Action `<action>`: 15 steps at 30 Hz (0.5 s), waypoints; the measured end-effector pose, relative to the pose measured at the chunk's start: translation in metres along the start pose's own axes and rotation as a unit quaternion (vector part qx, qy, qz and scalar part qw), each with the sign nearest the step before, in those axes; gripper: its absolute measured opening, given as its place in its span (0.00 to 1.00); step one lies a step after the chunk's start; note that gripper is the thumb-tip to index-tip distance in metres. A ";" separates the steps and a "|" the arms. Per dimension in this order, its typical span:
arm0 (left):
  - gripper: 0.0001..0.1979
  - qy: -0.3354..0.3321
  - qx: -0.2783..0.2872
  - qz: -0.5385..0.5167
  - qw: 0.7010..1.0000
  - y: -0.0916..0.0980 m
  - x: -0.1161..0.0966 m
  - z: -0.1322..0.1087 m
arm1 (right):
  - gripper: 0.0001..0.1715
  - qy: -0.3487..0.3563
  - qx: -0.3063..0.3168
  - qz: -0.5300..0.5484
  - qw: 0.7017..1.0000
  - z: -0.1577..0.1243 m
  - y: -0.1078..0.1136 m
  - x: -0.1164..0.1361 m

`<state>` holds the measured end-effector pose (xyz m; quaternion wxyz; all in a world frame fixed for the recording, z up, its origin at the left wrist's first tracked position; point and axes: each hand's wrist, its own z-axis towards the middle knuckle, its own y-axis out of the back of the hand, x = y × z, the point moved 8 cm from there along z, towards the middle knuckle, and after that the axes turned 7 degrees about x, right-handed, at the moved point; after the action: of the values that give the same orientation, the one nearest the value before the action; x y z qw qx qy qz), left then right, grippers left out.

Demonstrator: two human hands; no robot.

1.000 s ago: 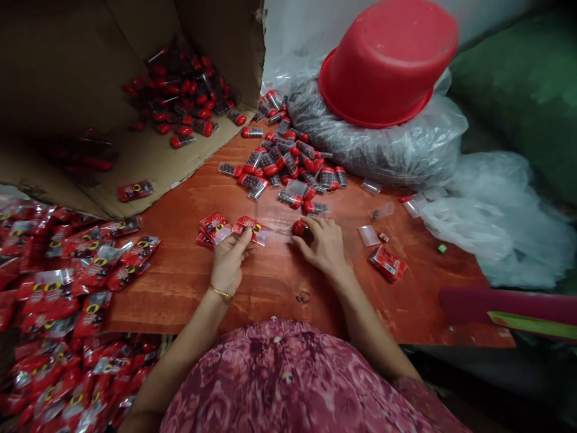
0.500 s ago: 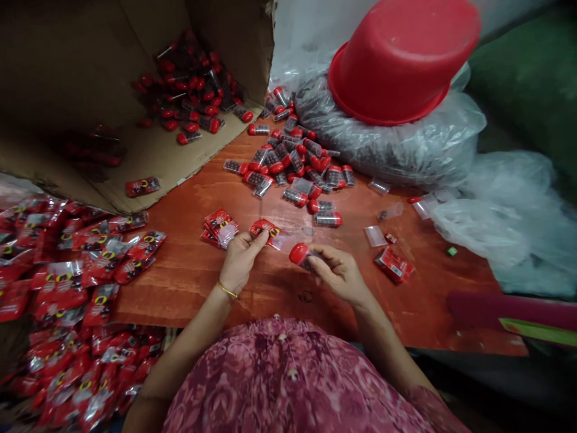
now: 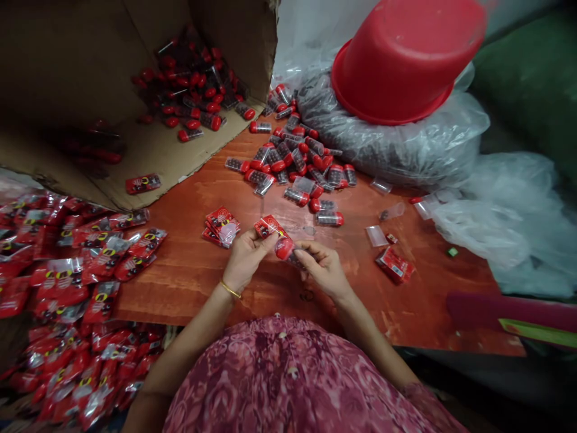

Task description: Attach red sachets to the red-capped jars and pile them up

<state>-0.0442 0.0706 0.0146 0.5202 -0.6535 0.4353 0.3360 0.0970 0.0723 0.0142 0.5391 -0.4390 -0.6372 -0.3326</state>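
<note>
My left hand (image 3: 244, 260) pinches a red printed plastic packet (image 3: 268, 225) between thumb and fingers, over the front middle of the board. My right hand (image 3: 328, 270) grips a clear tube with a red cap (image 3: 284, 248), its dark filling partly covered by the fingers. The capped end meets the packet's near end; whether it is inside cannot be told. Just left of my left hand lies a small stack of red packets (image 3: 222, 227). Beyond both hands spreads a heap of red-capped tubes (image 3: 295, 157) filled with dark balls.
A cardboard box (image 3: 171, 168) with more tubes lies on its side at back left. Filled red packets (image 3: 101, 258) pile up at left. At back right, a red tub (image 3: 401, 60) sits on a plastic bag (image 3: 383, 156). Red packaging (image 3: 395, 264) lies at right.
My right hand has moved left with the tube, bringing its red cap from beside the packet up to the packet's end. The left hand still holds the packet.
</note>
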 end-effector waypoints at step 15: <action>0.14 0.015 -0.043 -0.099 0.994 -0.004 0.019 -0.001 | 0.15 0.063 -0.060 -0.019 0.996 0.017 -0.014 0.006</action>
<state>-0.0333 0.0657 -0.0005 0.5155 -0.7204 0.3613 0.2911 0.0771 0.0828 0.0173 0.5442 -0.4368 -0.5893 -0.4070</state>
